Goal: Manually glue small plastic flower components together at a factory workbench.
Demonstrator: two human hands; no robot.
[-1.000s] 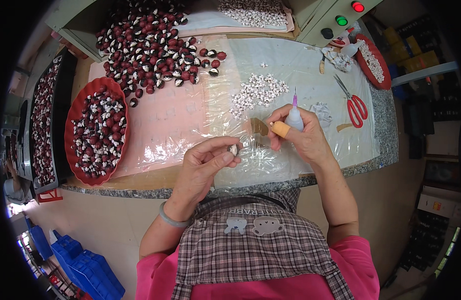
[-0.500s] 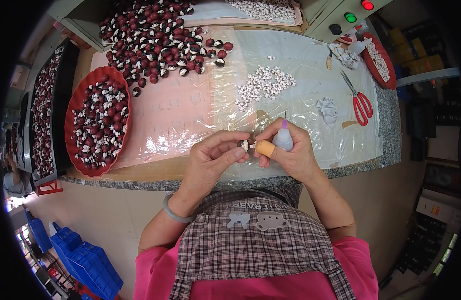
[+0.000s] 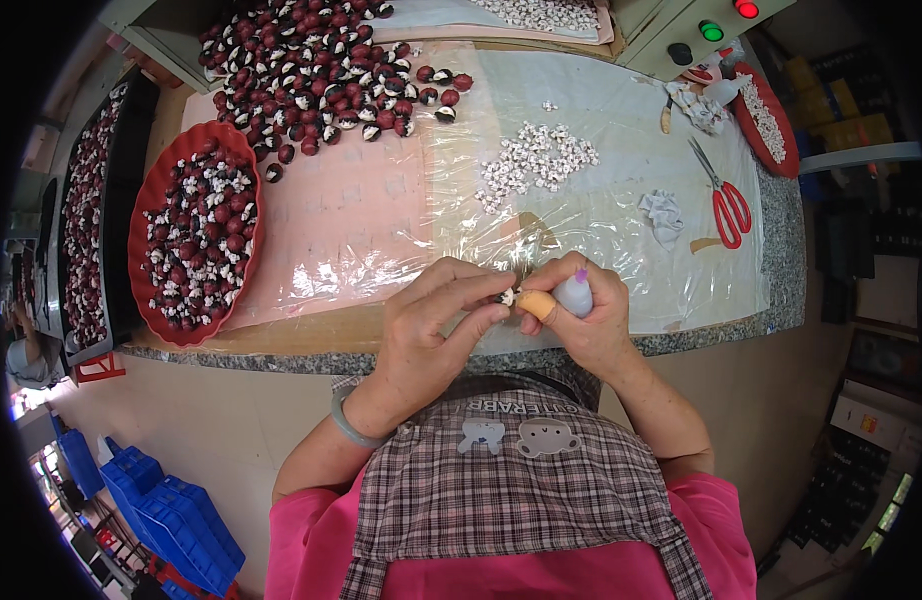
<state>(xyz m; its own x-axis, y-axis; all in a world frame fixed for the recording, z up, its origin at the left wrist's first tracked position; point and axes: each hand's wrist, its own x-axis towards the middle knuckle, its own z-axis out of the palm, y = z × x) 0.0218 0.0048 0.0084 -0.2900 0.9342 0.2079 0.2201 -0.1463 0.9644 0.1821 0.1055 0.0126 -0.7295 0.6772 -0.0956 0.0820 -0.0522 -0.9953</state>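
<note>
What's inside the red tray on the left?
The red tray holds dark red and white pieces, heaped. Its bottom is covered, so what is under them can't be seen.

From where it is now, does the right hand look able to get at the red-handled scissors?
Probably yes, but not freely. The scissors lie in the open on the plastic sheet up and to the right of the right hand, with only a crumpled tissue nearby. That hand already grips a small bottle.
</note>
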